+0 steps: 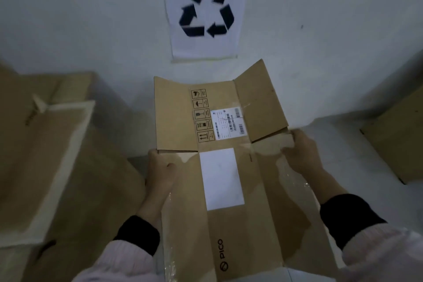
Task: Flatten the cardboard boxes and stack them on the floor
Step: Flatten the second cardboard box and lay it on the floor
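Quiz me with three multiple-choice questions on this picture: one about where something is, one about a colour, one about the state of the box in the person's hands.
1. Where is the recycling sign?
A. On the wall above the held box
B. On the floor
C. On the box at left

2. What colour is the blank label on the PICO cardboard box?
A. Red
B. White
C. Green

3. How are the box's far flaps?
A. Taped shut
C. Torn off
B. Opened out

Answers:
1 A: it hangs on the wall.
2 B: the rectangle is plain white.
3 B: the flaps spread open while the left hand and right hand grip the edges.
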